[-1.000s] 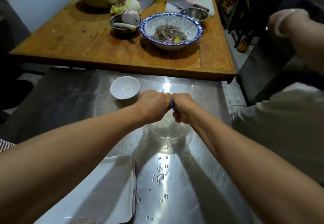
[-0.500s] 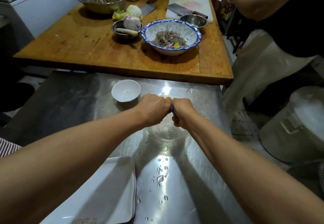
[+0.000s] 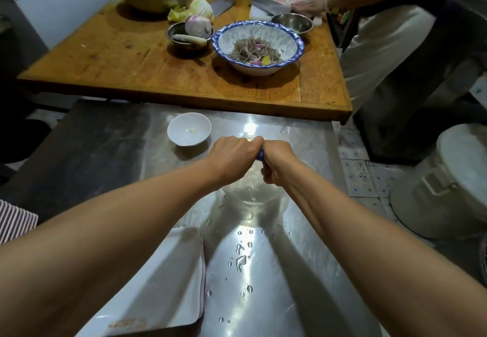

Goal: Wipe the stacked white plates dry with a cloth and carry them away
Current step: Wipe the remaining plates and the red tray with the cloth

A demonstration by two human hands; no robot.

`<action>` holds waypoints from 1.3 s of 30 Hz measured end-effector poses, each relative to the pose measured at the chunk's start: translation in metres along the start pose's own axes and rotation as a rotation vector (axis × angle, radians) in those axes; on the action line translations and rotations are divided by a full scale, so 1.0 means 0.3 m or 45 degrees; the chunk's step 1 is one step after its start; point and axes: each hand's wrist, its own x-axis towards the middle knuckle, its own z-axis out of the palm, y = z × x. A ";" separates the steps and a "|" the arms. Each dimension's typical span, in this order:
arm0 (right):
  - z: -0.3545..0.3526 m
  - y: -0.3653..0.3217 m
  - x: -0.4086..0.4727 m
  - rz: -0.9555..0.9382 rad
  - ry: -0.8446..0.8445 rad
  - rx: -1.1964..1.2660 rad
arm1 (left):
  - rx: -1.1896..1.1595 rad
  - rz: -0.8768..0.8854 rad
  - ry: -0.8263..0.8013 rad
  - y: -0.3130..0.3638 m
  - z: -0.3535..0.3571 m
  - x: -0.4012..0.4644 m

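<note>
Little has shifted since earlier: both fists stay pressed together above the clear glass bowl [image 3: 253, 191]. Left hand [image 3: 233, 157] and right hand [image 3: 276, 164] each clench a blue cloth [image 3: 260, 155] between them. Stacked white rectangular plates [image 3: 168, 278] lie nearer than the bowl, leftward, on the steel table [image 3: 263, 297].

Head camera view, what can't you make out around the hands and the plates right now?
- Blue cloth: only a sliver shows between the left hand and right hand, which grip it.
- Clear bowl: its contents, hidden under both hands.
- White plates: their number; the left forearm covers them and the bottom edge cuts them off.
- Plate label: blurred.
</note>
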 end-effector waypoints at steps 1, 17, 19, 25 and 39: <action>-0.001 0.000 -0.001 0.009 -0.006 0.017 | -0.006 0.000 -0.001 0.000 0.002 -0.001; -0.065 -0.072 -0.039 -0.047 -0.118 0.110 | -0.673 -0.368 -0.087 0.001 -0.039 0.023; -0.089 -0.090 -0.051 -0.082 -0.191 0.124 | -1.011 -0.444 -0.155 -0.007 -0.078 0.026; -0.076 -0.004 -0.073 -0.006 -0.143 0.079 | -1.425 -0.804 -0.461 0.013 -0.066 -0.039; -0.174 0.024 -0.103 -0.335 0.092 0.214 | -1.712 -0.893 -0.401 0.084 -0.123 -0.084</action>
